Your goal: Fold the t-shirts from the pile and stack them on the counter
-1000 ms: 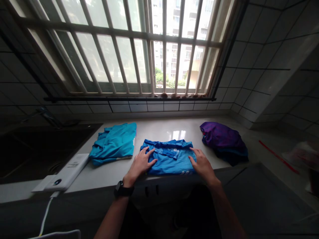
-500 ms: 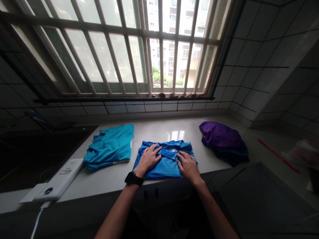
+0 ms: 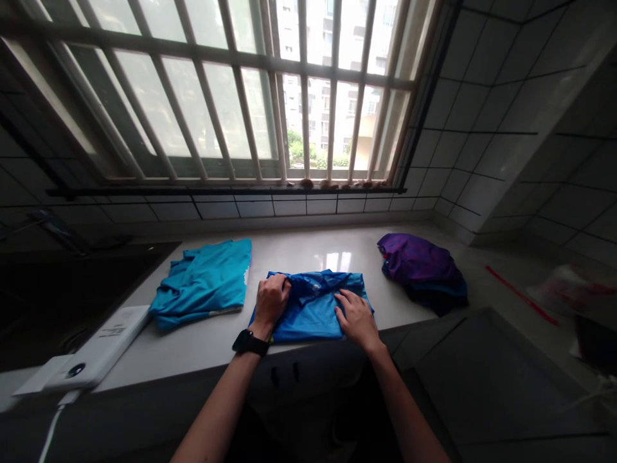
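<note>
Blue fabric is lying folded at the near edge of the pale desk (image 3: 308, 247): the blue shirt (image 3: 308, 315), a flat rectangle with its collar toward the window. In the head view, both bare forearms are reaching forward from below. The left hand (image 3: 270, 299), a black watch (image 3: 250, 343) on its wrist, is curling knuckles-up over the shirt's far left corner, its grip pressed together and pinching a bunch of cloth there. The right hand (image 3: 355, 316) is lying palm-down on the shirt's right half, its grip spread and its fingers (image 3: 343, 299) flat on the fabric.

A dark sink (image 3: 72, 296) is sitting at the left; what it holds cannot be told. A teal shirt (image 3: 205, 283), loosely folded and creased, is lying just left of the blue one. A crumpled purple pile (image 3: 419, 267) is resting to the right, apart from it. A white box (image 3: 96, 354), smooth and long, is lying at the desk's near left corner.
</note>
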Demonstrator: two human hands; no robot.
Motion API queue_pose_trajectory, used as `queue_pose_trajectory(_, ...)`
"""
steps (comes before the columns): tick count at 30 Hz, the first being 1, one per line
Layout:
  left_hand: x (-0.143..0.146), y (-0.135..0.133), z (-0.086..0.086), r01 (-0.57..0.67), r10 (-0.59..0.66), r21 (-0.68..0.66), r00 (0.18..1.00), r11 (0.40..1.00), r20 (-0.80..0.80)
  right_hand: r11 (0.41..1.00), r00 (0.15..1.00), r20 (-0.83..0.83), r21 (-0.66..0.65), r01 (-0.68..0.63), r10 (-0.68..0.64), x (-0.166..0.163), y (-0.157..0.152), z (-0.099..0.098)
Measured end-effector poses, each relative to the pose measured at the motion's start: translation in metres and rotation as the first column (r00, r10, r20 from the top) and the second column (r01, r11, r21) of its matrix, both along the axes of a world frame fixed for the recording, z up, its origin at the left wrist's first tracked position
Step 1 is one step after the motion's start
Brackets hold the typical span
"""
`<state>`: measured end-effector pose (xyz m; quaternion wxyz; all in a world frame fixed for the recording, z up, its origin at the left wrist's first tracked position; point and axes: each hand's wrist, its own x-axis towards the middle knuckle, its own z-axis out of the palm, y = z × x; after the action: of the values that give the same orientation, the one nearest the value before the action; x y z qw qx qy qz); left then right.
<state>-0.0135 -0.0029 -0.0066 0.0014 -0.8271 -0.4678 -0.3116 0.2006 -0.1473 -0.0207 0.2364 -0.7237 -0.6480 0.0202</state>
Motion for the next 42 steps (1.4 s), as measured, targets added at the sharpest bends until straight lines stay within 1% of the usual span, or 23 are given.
queue_pose_trajectory(2, 0.000, -0.001, 0.002, 0.019, -0.019, -0.018, 1.000, 1.000, 0.010, 1.000, 1.000, 0.003, 0.001, -0.005, 0.005, 0.000, 0.000, 0.000)
queue_pose_trajectory(5, 0.000, -0.003, 0.003, 0.115, -0.114, -0.033, 0.993, 0.993, 0.017, 1.000, 1.000, 0.002, 0.006, -0.009, 0.009, 0.000, 0.000, -0.001)
queue_pose_trajectory(7, -0.001, -0.005, 0.003, 0.160, -0.159, -0.018, 0.987, 0.987, 0.027, 1.000, 1.000, 0.001, 0.012, -0.009, 0.009, 0.000, 0.000, -0.002)
queue_pose_trajectory(12, -0.001, -0.009, 0.003, 0.177, -0.178, 0.020, 0.983, 0.984, 0.033, 1.000, 1.000, 0.017, 0.025, -0.017, 0.017, 0.002, 0.002, -0.007)
queue_pose_trajectory(14, 0.000, -0.010, 0.003, 0.227, -0.227, -0.009, 0.974, 0.974, 0.006, 0.999, 0.999, 0.025, 0.025, -0.020, 0.020, 0.003, 0.002, -0.009)
queue_pose_trajectory(16, 0.001, -0.010, 0.002, 0.300, -0.304, -0.075, 0.952, 0.951, -0.040, 1.000, 0.999, 0.030, 0.023, -0.021, 0.021, 0.003, 0.002, -0.010)
queue_pose_trajectory(18, 0.001, -0.009, 0.000, 0.339, -0.352, -0.136, 0.932, 0.931, -0.087, 0.999, 0.999, 0.035, 0.022, -0.023, 0.022, 0.004, 0.003, -0.011)
queue_pose_trajectory(20, 0.001, -0.008, -0.002, 0.320, -0.339, -0.153, 0.932, 0.935, -0.126, 0.999, 0.999, 0.042, 0.025, -0.027, 0.026, 0.005, 0.003, -0.013)
queue_pose_trajectory(22, 0.001, -0.007, -0.002, 0.289, -0.308, -0.138, 0.940, 0.947, -0.147, 0.999, 0.998, 0.049, 0.034, -0.029, 0.027, 0.006, 0.003, -0.014)
queue_pose_trajectory(27, 0.001, -0.007, -0.002, 0.267, -0.281, -0.106, 0.948, 0.958, -0.151, 0.999, 0.998, 0.061, 0.039, -0.031, 0.028, 0.008, 0.004, -0.017)
queue_pose_trajectory(32, 0.002, -0.008, -0.001, 0.273, -0.278, -0.070, 0.956, 0.960, -0.093, 0.999, 0.997, 0.073, -0.007, -0.034, 0.034, 0.013, 0.009, -0.022)
queue_pose_trajectory(35, 0.000, -0.011, 0.005, 0.238, -0.238, -0.003, 0.971, 0.971, -0.023, 0.999, 0.997, 0.074, -0.010, -0.037, 0.038, 0.016, 0.011, -0.024)
queue_pose_trajectory(37, -0.002, -0.015, 0.009, 0.227, -0.228, 0.014, 0.973, 0.974, 0.027, 0.999, 0.996, 0.075, -0.008, -0.040, 0.041, 0.017, 0.011, -0.025)
queue_pose_trajectory(40, -0.004, -0.019, 0.014, 0.269, -0.269, 0.005, 0.961, 0.963, 0.064, 0.998, 0.996, 0.072, -0.019, -0.051, 0.053, 0.017, 0.010, -0.024)
queue_pose_trajectory(42, -0.003, -0.019, 0.013, 0.291, -0.290, -0.006, 0.955, 0.957, 0.064, 0.998, 0.996, 0.070, -0.017, -0.055, 0.056, 0.017, 0.009, -0.023)
